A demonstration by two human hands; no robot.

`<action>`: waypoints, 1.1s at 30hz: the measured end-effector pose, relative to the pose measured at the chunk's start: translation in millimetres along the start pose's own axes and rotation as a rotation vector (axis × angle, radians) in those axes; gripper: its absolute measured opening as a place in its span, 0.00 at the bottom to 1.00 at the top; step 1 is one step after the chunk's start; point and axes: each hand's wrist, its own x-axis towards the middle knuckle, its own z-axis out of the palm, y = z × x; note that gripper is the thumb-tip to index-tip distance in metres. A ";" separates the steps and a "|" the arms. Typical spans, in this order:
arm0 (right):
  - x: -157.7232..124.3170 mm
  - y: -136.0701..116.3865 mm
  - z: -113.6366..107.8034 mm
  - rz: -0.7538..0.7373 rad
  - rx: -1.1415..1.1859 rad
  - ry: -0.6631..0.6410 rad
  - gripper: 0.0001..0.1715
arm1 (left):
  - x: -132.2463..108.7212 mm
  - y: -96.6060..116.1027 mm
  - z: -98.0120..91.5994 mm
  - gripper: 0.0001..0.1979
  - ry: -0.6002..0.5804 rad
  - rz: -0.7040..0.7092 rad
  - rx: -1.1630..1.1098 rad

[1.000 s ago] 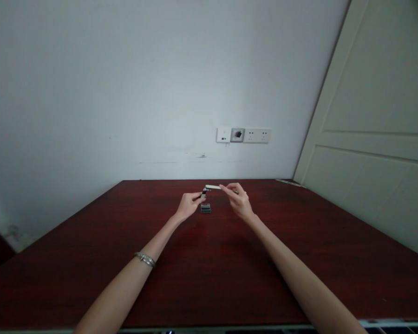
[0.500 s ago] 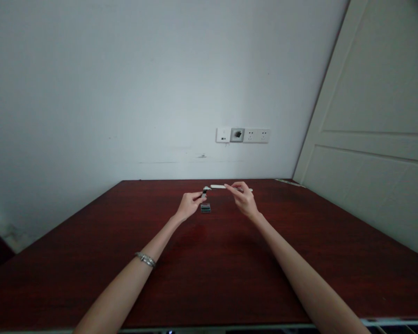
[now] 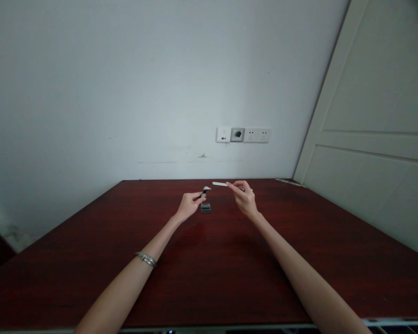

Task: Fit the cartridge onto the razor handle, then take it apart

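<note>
Near the middle of the table, my left hand [image 3: 189,205] pinches a small dark and silver tool [image 3: 204,192] whose head is pale, held upright. To its right, my right hand [image 3: 244,198] is closed on a thin white stick [image 3: 219,184], which points left with its tip a little above and to the right of the tool's head, apart from it. Below the tool, a small clear and dark case [image 3: 205,208] lies on the table, touched by neither hand.
The dark red table [image 3: 209,278] reaches back to a pale wall. Sockets and a switch panel [image 3: 244,135] are on that wall. A white panelled door [image 3: 376,139] stands at the right. A pale strip [image 3: 290,183] lies at the table's back right edge.
The white stick's left tip has moved slightly up and to the right, away from the small tool's head. My right hand has shifted slightly; my left hand looks still.
</note>
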 end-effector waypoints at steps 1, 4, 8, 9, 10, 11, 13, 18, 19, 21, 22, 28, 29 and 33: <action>1.4 -2.9 0.5 0.003 0.000 0.006 0.25 | -0.1 0.1 0.7 0.12 -0.005 0.002 -0.008; 4.3 -11.3 4.1 -0.018 0.020 -0.027 0.26 | 0.5 1.3 1.9 0.11 -0.016 0.012 -0.023; -0.2 -2.1 4.1 -0.031 0.005 -0.038 0.27 | 2.8 0.6 -2.3 0.10 0.018 -0.006 -0.058; -1.4 2.2 2.8 -0.028 -0.007 -0.030 0.26 | 3.3 -0.1 -3.7 0.10 0.030 -0.015 -0.077; -2.0 5.5 1.4 -0.024 -0.018 -0.018 0.26 | 3.6 -0.8 -4.7 0.10 0.037 -0.021 -0.092; -1.8 7.2 0.1 -0.019 -0.023 -0.004 0.26 | 3.8 -1.4 -5.1 0.10 0.043 -0.024 -0.100; 0.9 4.3 -0.9 -0.005 -0.019 0.034 0.26 | 3.5 -1.6 -3.7 0.10 0.042 -0.021 -0.087; 7.9 -14.4 3.7 -0.014 0.009 0.004 0.27 | 1.9 2.5 4.2 0.10 -0.012 0.000 -0.045; 7.3 -14.5 4.4 -0.029 0.007 -0.017 0.27 | 1.7 3.1 4.4 0.10 -0.015 0.005 -0.042; 4.7 -9.9 4.2 -0.047 -0.002 -0.039 0.27 | 1.4 3.1 3.1 0.11 -0.018 0.004 -0.031; 3.2 -6.4 3.4 -0.045 -0.009 -0.041 0.27 | 1.2 2.6 2.1 0.11 -0.019 -0.005 -0.026; 5.1 -5.3 -0.3 0.003 -0.032 0.005 0.25 | -1.5 0.5 1.7 0.10 -0.016 -0.030 -0.021; 6.6 -9.2 0.5 0.007 -0.023 0.009 0.25 | -1.7 0.9 2.8 0.10 -0.017 -0.024 -0.021; 8.3 -18.4 4.3 0.003 0.009 -0.014 0.26 | -0.8 1.9 4.9 0.10 -0.026 -0.005 -0.025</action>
